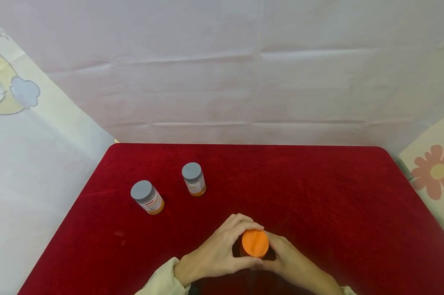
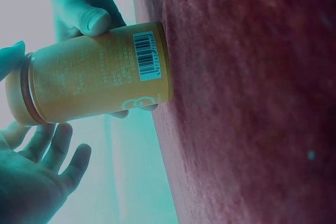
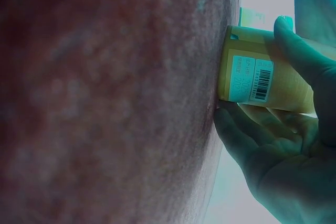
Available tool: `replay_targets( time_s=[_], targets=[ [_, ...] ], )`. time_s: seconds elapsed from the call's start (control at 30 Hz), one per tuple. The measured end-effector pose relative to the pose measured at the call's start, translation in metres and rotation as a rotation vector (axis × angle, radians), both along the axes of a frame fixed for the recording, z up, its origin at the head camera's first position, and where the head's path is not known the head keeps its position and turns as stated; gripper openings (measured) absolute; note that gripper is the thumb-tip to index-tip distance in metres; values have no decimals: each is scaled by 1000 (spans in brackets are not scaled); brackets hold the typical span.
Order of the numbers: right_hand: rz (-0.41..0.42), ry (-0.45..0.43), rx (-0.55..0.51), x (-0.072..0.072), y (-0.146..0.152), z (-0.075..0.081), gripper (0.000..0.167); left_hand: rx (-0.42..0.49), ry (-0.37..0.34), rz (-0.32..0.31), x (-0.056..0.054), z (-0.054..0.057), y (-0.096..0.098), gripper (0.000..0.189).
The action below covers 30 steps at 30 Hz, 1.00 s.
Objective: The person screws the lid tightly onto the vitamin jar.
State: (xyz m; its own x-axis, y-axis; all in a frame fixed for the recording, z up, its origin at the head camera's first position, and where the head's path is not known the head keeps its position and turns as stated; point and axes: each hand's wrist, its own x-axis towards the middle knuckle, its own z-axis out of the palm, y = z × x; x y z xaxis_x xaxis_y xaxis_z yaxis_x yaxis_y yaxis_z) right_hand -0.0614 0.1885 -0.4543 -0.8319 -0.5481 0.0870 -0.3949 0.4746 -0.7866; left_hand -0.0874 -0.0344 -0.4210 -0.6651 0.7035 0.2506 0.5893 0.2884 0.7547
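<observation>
An orange-lidded jar (image 1: pixel 255 243) stands upright on the red cloth near the front, between both hands. Its body (image 2: pixel 100 77) carries a printed label with a barcode. My left hand (image 1: pixel 222 250) has thumb and fingers around the lid; in the left wrist view the left hand's (image 2: pixel 37 174) fingertips touch the lid's edge. My right hand (image 1: pixel 290 260) grips the jar's body from the other side. The right wrist view shows the right hand's (image 3: pixel 278 156) thumb and fingers on opposite sides of the jar (image 3: pixel 249 72), whose base meets the cloth.
Two jars with grey lids stand on the left half of the table: one nearer (image 1: pixel 148 197), another farther back (image 1: pixel 194 179). Red cloth (image 1: pixel 317 196) covers the table. Pale wall sheets (image 1: pixel 214 90) rise behind it and at both sides.
</observation>
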Motion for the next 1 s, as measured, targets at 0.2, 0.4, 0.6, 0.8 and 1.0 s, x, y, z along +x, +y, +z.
replay_targets(
  time_s=[0.2,0.4,0.6,0.8,1.0],
  targets=[
    [-6,1,-22,0,-1,0,49,3,-61,-96,-2,5,-5,56],
    [17,21,-51,0,-1,-1,47,16,-152,-140,-2,4,-5,59],
    [19,30,-30,-1,0,-1,51,1,-132,7,1,-1,-1,67],
    [16,-79,-29,-2,-1,4,49,103,-198,53,1,-5,0,59],
    [4,-91,-34,-2,-2,4,42,156,-206,-12,-3,-7,-1,58]
  ],
)
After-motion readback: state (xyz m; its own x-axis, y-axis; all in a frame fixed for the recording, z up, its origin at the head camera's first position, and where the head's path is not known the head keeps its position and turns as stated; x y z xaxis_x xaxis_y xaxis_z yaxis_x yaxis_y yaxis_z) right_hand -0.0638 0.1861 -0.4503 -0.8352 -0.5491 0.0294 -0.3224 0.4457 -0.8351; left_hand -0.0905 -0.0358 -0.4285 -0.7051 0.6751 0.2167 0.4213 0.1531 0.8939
